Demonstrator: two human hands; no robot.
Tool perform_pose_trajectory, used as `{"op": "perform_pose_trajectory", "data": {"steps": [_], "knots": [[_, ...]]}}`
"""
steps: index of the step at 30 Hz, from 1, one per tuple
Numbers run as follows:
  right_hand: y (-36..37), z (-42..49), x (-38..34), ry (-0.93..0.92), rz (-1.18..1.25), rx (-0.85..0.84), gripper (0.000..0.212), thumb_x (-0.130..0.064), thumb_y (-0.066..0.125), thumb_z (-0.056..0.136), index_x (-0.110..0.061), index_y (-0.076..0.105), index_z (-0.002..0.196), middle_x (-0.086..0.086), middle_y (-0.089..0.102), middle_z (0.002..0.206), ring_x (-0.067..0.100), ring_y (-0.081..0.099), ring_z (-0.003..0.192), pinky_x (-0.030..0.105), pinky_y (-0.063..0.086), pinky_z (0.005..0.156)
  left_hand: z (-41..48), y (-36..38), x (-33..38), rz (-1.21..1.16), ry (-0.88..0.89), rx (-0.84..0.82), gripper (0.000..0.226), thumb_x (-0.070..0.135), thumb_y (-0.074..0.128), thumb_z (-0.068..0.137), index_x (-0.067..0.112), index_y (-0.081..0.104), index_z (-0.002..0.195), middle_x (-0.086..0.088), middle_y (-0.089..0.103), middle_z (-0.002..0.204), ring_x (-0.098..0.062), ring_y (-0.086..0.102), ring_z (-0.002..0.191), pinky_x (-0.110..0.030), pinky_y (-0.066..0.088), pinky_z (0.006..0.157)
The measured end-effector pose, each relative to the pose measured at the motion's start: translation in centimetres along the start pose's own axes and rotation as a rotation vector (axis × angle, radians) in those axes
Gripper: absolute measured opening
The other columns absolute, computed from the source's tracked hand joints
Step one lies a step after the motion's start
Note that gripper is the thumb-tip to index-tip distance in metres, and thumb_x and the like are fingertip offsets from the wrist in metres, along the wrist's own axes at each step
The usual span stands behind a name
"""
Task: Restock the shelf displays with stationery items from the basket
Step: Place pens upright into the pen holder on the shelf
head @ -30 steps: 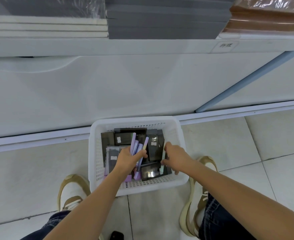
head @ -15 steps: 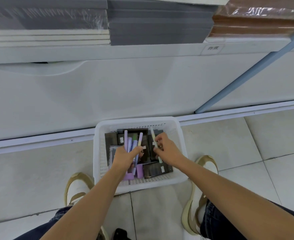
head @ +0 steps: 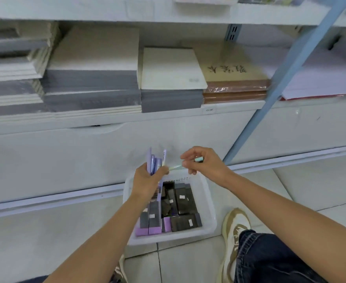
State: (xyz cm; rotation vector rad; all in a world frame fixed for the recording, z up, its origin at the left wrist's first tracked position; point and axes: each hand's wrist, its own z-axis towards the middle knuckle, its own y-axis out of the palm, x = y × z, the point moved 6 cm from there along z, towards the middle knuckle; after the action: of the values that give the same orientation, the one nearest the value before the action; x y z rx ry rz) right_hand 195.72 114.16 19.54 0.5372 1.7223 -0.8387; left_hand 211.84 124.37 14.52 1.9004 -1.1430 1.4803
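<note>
- Pens from the basket are in both your hands, held up above the basket point(head: 174, 236) and in front of the white lower panel of the shelving.
- Your left hand point(head: 147, 178) is curled round a bunch of purple pens point(head: 153, 161), which stand upright out of the top of your fist.
- Your right hand point(head: 205, 162) pinches a single mint-green pen point(head: 175, 166) between thumb and fingertips. It lies nearly level, and its far tip reaches the thumb side of your left hand, just beside the purple bunch.
- Below your hands, the white plastic basket sits on the tiled floor point(head: 321, 180), close against the base of the shelving.
- Inside it lie dark flat boxes point(head: 183, 201) with small white labels, and along the near-left side some boxes with purple ends point(head: 154, 219).
- On the shelf point(head: 168, 117) above, you have grey stacks of paper point(head: 92, 88), a white pad point(head: 172, 68) lying on a grey pile, and brown wrapped books point(head: 235, 88) with brush lettering on the cover.
- A pale blue post point(head: 286, 78) slants across the right of the shelving.
- Your right shoe point(head: 234, 223) stands just beside the basket, with your jeans leg point(head: 270, 258) nearer to you.
</note>
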Motion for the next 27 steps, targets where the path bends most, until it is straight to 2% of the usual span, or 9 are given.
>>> {"op": "perform_pose_trajectory", "data": {"steps": [3,6,9,11,16,19,23,25,27], "knots": [[-1.5,-0.8,-5.1,-0.137,0.142,0.119,0.016,0.001,0.070,0.083,0.001,0.064,0.098,0.010,0.069,0.074,0.016,0.068,0.061,0.022,0.054,0.060,-1.7,-0.2,4.3,-0.057,0.100,-0.022,0.014,0.016,0.071,0.086,0.006,0.072,0.077,0.011,0.066,0.056,-0.003,0.051,0.045,-0.018,0.042,0.043],[-2.6,-1.9,-10.5,-0.278,0.260,0.175,0.014,0.001,0.059,0.091,0.001,0.059,0.106,0.018,0.068,0.089,0.019,0.066,0.069,0.026,0.055,0.067,-3.2,-0.1,9.1,-0.077,0.178,-0.059,0.015,0.016,0.070,0.087,0.003,0.074,0.080,0.010,0.063,0.053,-0.004,0.047,0.040,-0.017,0.039,0.041],[-3.9,-3.1,-15.9,-0.408,0.232,0.221,0.018,-0.001,0.049,0.097,0.003,0.058,0.112,0.014,0.068,0.095,0.016,0.065,0.074,0.026,0.056,0.072,-4.9,-0.5,14.4,-0.114,0.259,-0.080,0.014,0.016,0.070,0.086,0.004,0.074,0.083,0.001,0.070,0.065,-0.005,0.048,0.040,-0.018,0.040,0.041],[-5.0,-4.0,-19.8,-0.487,0.197,0.261,0.018,-0.003,0.048,0.098,0.004,0.058,0.112,0.011,0.067,0.096,0.012,0.066,0.079,0.026,0.056,0.074,-5.9,-1.0,18.2,-0.129,0.318,-0.074,0.013,0.018,0.070,0.087,0.006,0.074,0.086,0.006,0.067,0.058,-0.004,0.048,0.039,-0.017,0.040,0.041],[-8.8,-5.7,-29.5,-0.698,0.225,0.379,0.012,-0.004,0.048,0.099,0.001,0.055,0.107,0.007,0.067,0.086,0.012,0.066,0.073,0.024,0.056,0.069,-7.9,-3.1,27.8,-0.199,0.449,-0.010,0.017,0.026,0.074,0.083,0.012,0.065,0.078,0.010,0.051,0.048,-0.003,0.045,0.036,-0.015,0.040,0.040],[-11.3,-6.2,-34.9,-0.817,0.223,0.439,0.009,-0.007,0.046,0.101,-0.003,0.053,0.105,0.009,0.065,0.087,0.018,0.066,0.072,0.027,0.057,0.069,-9.0,-4.0,32.9,-0.210,0.568,-0.001,0.018,0.023,0.071,0.085,0.010,0.069,0.073,-0.004,0.056,0.063,-0.004,0.042,0.037,-0.016,0.039,0.040],[-13.5,-5.3,-39.8,-0.889,0.103,0.521,0.006,-0.007,0.047,0.101,-0.004,0.052,0.101,0.008,0.066,0.086,0.018,0.066,0.073,0.031,0.058,0.069,-8.9,-4.6,37.1,-0.236,0.634,-0.009,0.025,0.021,0.070,0.086,0.017,0.069,0.061,-0.008,0.061,0.065,-0.005,0.042,0.035,-0.015,0.039,0.039],[-13.8,-4.4,-41.0,-0.894,-0.015,0.532,0.007,-0.008,0.046,0.101,-0.004,0.052,0.101,0.009,0.066,0.086,0.016,0.065,0.073,0.028,0.056,0.068,-8.4,-4.8,38.2,-0.225,0.636,-0.004,0.018,0.023,0.070,0.086,0.011,0.070,0.072,-0.011,0.065,0.072,-0.006,0.043,0.037,-0.016,0.038,0.039],[-13.9,-3.6,-41.5,-0.886,-0.106,0.543,0.007,-0.009,0.046,0.101,-0.006,0.052,0.099,0.007,0.064,0.084,0.012,0.064,0.071,0.024,0.054,0.067,-7.7,-5.1,38.8,-0.197,0.625,0.026,0.024,0.027,0.070,0.086,0.003,0.069,0.086,-0.010,0.067,0.075,-0.008,0.042,0.038,-0.018,0.038,0.040]]}}
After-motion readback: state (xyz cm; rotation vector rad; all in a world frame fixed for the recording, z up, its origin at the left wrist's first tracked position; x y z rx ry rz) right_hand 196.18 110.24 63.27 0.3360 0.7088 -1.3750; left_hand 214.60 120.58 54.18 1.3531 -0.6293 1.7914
